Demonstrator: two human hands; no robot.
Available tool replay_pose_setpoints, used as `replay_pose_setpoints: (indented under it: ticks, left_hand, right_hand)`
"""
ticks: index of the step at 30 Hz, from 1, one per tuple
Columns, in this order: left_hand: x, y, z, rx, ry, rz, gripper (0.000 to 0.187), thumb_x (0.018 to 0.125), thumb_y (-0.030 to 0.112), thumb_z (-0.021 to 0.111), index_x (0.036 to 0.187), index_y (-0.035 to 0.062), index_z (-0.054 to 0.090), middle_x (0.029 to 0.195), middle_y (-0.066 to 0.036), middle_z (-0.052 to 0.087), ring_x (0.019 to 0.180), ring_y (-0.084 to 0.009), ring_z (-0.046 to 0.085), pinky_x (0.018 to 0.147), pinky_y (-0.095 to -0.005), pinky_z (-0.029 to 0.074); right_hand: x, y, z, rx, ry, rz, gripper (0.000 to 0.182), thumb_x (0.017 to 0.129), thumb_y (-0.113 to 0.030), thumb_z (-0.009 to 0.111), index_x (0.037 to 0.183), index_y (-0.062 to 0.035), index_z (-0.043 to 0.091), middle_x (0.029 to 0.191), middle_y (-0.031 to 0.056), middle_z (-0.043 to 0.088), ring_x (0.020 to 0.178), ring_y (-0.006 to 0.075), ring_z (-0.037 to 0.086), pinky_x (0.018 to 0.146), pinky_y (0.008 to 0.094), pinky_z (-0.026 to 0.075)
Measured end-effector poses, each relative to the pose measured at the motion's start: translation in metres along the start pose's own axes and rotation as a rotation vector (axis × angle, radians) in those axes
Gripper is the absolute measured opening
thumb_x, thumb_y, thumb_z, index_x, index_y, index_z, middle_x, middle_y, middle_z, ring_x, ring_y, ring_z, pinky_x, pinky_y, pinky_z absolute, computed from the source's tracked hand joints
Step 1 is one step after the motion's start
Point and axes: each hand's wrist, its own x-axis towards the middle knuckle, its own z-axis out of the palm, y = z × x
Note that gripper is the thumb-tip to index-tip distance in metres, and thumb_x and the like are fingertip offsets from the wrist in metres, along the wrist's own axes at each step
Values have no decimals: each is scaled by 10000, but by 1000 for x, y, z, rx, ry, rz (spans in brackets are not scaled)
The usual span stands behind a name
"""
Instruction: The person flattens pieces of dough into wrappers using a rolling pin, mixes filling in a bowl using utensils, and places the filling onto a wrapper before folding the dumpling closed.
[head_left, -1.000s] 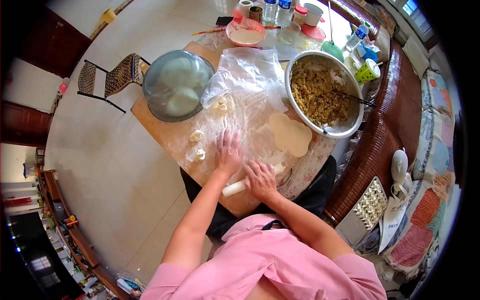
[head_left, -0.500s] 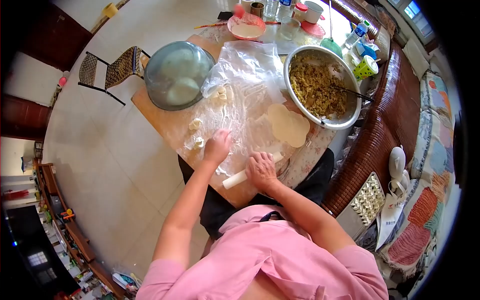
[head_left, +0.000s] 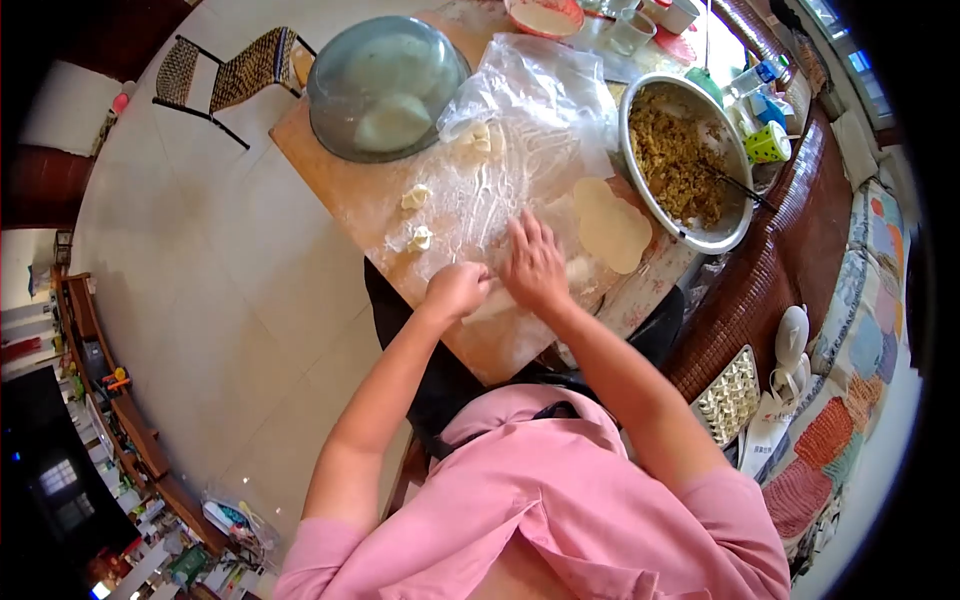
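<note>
My left hand (head_left: 458, 290) is closed in a pinch low over the floured wooden board (head_left: 320, 190); whatever sits between its fingertips is hidden. Close beside it, my right hand (head_left: 535, 262) lies palm down with fingers stretched out. Under its palm is a white rolling pin (head_left: 578, 270), mostly covered and blurred. Right of that hand rest thin, round dough wrappers (head_left: 612, 228), overlapping. Small dough lumps (head_left: 419, 239) lie left of my hands in the flour, with more dough pieces (head_left: 480, 137) farther back.
A metal bowl (head_left: 715, 238) holds chopped filling (head_left: 670, 150) and dark chopsticks (head_left: 748, 190). A large see-through bowl (head_left: 385, 75) covers pale dough at the back left, beside a clear plastic bag (head_left: 535, 75). A red bowl (head_left: 545, 17) with flour stands behind. A woven chair (head_left: 250, 75) is left.
My view has shifted, so the table's things appear farther right and higher. My left hand has come toward me, next to the right. The right hand has moved forward, its fingers now straighter.
</note>
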Motion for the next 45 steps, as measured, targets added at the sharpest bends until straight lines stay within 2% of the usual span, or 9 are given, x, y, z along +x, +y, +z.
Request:
replay_pose_setpoints:
  ticks: [4,10,13,15,22,28,32,40,45]
  left_hand:
    - [6,11,-7,168,142,-2,174,807,203,585,852,61,675,882,-193,656,825,-366,628,765,-452,495]
    - [3,-3,-4,-39,27,-133,168,800,197,596,862,66,681,931,-190,647,858,-366,623,769,-458,491]
    - [2,-4,0,-73,-58,-61,168,790,205,611,859,65,675,913,-184,649,851,-362,624,748,-458,490]
    - [4,10,0,41,144,-30,244,796,281,587,821,49,660,814,-194,643,819,-369,622,717,-464,482]
    - [3,-6,-1,-57,76,-144,195,800,240,610,868,69,675,830,-182,655,811,-360,632,736,-466,492]
    - [7,7,-1,97,183,69,213,798,255,591,830,56,658,826,-180,652,799,-362,630,719,-442,486]
    - [8,-10,-7,-121,131,-12,166,792,187,604,882,68,679,825,-165,660,806,-348,639,721,-444,496]
    - [18,3,-7,52,114,55,210,774,217,581,874,55,670,865,-187,652,817,-355,637,746,-430,495]
    - [5,-15,-5,-172,83,-85,169,810,193,585,896,81,678,832,-175,656,820,-361,632,744,-449,491]
  right_hand:
    - [34,-10,2,-142,40,12,512,813,-192,526,1303,-72,441,1383,178,414,1266,353,391,1021,540,313]
    - [-50,0,-21,-193,-148,-37,522,793,-220,546,1287,-74,461,1389,160,418,1266,347,401,1009,577,309]
    - [1,-4,-5,-25,-69,50,507,794,-205,535,1283,-91,469,1403,144,407,1279,334,393,1009,598,292]
    - [7,-7,-3,61,1,89,504,794,-201,531,1284,-97,471,1410,135,402,1288,327,387,1011,608,280]
    - [-52,-1,-20,-190,-175,8,481,784,-160,511,1260,-102,481,1395,135,423,1296,319,383,1028,506,324]
    - [9,-11,-5,-84,-6,60,484,804,-155,494,1282,-90,461,1414,145,398,1283,336,384,1010,554,325]
    - [-56,4,-13,-183,-203,39,509,795,-162,506,1299,-108,455,1416,129,401,1289,332,378,1026,548,311]
    - [-2,-1,1,-56,24,63,487,789,-172,501,1272,-121,480,1400,120,419,1301,316,378,1021,597,271]
    - [-25,-1,-9,-145,-155,43,479,791,-181,513,1263,-107,483,1402,135,415,1296,322,381,1000,553,337]
